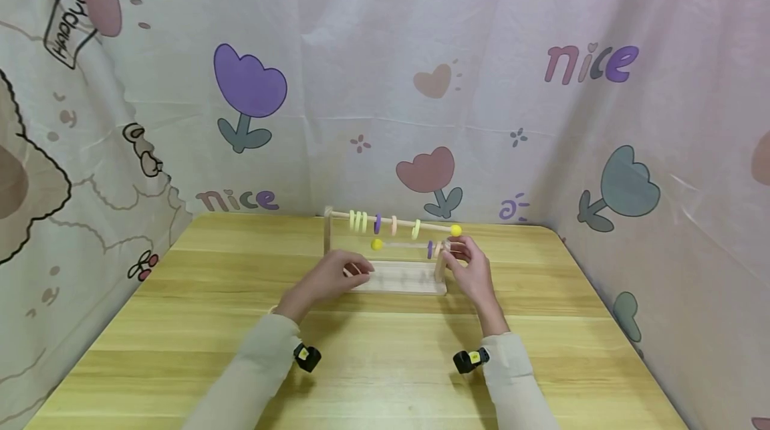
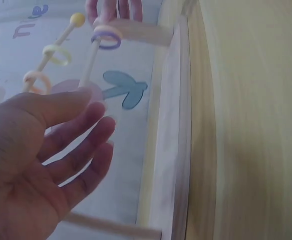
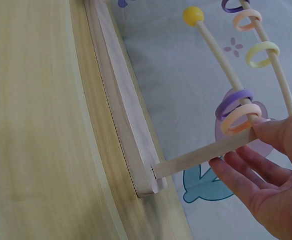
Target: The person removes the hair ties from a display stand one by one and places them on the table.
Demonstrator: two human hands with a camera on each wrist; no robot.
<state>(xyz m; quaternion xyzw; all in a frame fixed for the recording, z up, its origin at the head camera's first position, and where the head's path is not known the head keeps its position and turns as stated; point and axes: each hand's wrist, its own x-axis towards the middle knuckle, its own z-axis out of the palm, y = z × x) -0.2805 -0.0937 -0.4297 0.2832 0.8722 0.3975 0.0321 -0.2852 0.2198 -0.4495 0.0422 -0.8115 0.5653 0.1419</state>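
Observation:
A wooden rack has a flat base (image 1: 406,277) and an upright post at each end. My right hand (image 1: 472,269) pinches the top of the right post (image 3: 206,156), thumb at the rod's joint. From there the lower rod (image 3: 220,55) points left, bearing a purple ring (image 3: 234,102) and a peach ring (image 3: 241,118), with a yellow ball (image 1: 376,244) on its free end. Near that end hovers my left hand (image 1: 333,276), fingers loosely bent, nothing held; its thumb overlaps the rod in the left wrist view. The upper rod (image 1: 404,221) carries several yellow, purple and peach rings.
The rack stands toward the back of a wooden table (image 1: 385,356). Behind it hangs a printed cloth (image 1: 337,75). The left post (image 1: 327,229) holds the upper rod, which ends in another yellow ball (image 1: 456,231).

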